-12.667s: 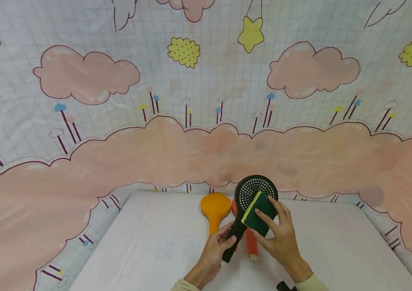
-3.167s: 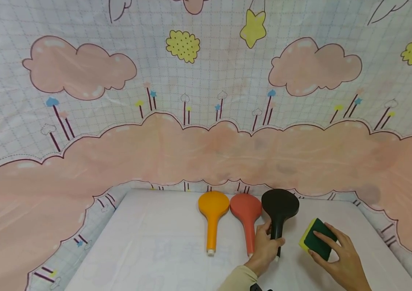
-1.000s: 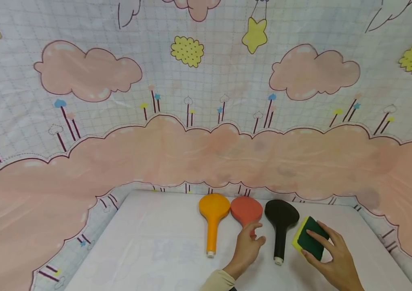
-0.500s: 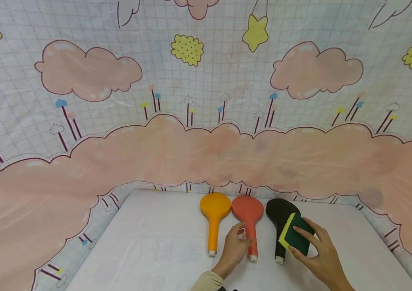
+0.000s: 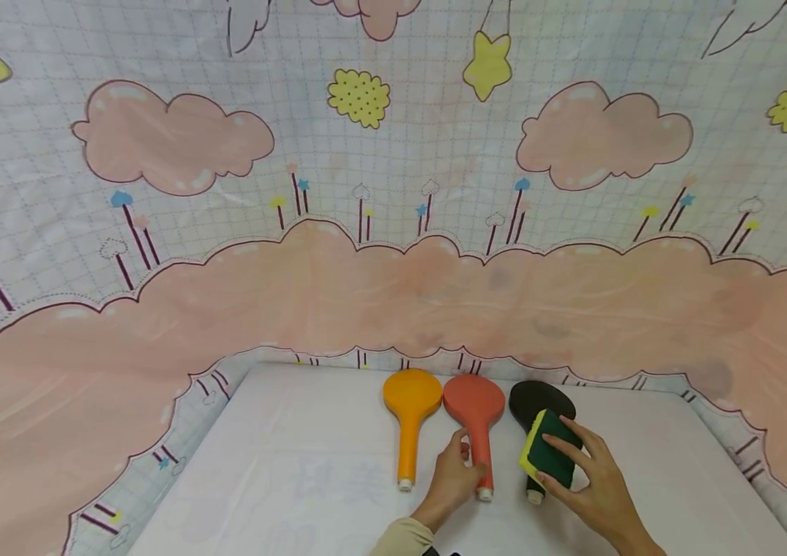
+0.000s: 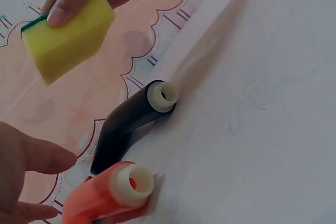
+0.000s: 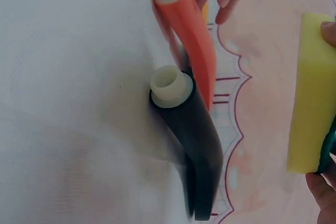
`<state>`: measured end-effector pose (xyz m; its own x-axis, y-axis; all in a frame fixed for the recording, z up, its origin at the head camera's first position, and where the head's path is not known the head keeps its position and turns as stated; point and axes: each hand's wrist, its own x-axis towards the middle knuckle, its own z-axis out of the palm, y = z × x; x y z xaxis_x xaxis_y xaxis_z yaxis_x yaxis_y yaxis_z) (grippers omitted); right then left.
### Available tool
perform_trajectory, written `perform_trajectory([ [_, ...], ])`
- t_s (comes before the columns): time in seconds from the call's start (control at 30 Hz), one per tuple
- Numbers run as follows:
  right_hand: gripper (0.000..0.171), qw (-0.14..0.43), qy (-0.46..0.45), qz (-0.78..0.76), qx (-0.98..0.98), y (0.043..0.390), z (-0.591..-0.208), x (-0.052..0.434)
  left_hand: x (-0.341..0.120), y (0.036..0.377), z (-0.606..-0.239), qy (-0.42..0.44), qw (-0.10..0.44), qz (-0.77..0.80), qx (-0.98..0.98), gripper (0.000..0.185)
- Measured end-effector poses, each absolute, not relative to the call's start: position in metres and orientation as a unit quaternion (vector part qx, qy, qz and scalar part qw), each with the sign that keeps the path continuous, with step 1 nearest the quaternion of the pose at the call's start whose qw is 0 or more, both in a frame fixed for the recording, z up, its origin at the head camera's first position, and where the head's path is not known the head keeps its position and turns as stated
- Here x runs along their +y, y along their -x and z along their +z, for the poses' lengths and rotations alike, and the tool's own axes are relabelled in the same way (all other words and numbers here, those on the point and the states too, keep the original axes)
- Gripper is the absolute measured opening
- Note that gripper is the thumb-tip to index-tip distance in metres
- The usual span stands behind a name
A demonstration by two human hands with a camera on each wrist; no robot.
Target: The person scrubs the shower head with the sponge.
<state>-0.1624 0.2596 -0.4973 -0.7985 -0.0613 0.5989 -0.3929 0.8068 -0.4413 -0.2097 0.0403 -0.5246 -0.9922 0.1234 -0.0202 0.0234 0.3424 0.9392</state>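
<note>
The left hand (image 5: 450,480) has come in to the handle of the red shower head (image 5: 474,405), fingers curling toward it from its left side; half a second ago it was only alongside, and a second ago it hovered in the gap between red and black. Whether the fingers have actually closed round the handle cannot be told: the left wrist view shows them loosely bent just beside the red stub (image 6: 131,184), not wrapped. The right hand (image 5: 591,486) pinches the sponge (image 5: 546,457), green side up, and has carried it leftward, so that it now hangs over the handle of the black shower head (image 5: 535,401), which lies untouched, face down on the white table (image 5: 296,479). That suggests attention is passing from black to red. Beyond them, the orange shower head (image 5: 409,398) lies face down at the left of the row, before the cloud-print backdrop (image 5: 393,232).
</note>
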Motion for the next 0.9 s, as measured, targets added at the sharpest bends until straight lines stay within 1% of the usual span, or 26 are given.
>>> perform_trajectory([
  [0.13,0.055,0.297,-0.138,0.283,-0.902,0.163,-0.499,0.260,0.043,0.210,-0.527,-0.057,0.038,0.541,0.838,0.067],
  [0.3,0.055,0.293,-0.140,0.285,-0.902,0.162,-0.500,0.259,0.048,0.209,-0.529,-0.062,0.011,0.502,0.863,0.068],
  [0.57,0.052,0.273,-0.138,0.287,-0.908,0.161,-0.502,0.258,0.059,0.209,-0.530,-0.045,-0.026,0.394,0.918,0.078],
  [0.73,0.053,0.282,-0.140,0.285,-0.905,0.160,-0.501,0.259,0.059,0.208,-0.529,-0.047,-0.044,0.398,0.915,0.077],
  [0.9,0.051,0.269,-0.132,0.287,-0.910,0.157,-0.500,0.261,0.057,0.207,-0.530,-0.044,-0.058,0.416,0.906,0.075],
])
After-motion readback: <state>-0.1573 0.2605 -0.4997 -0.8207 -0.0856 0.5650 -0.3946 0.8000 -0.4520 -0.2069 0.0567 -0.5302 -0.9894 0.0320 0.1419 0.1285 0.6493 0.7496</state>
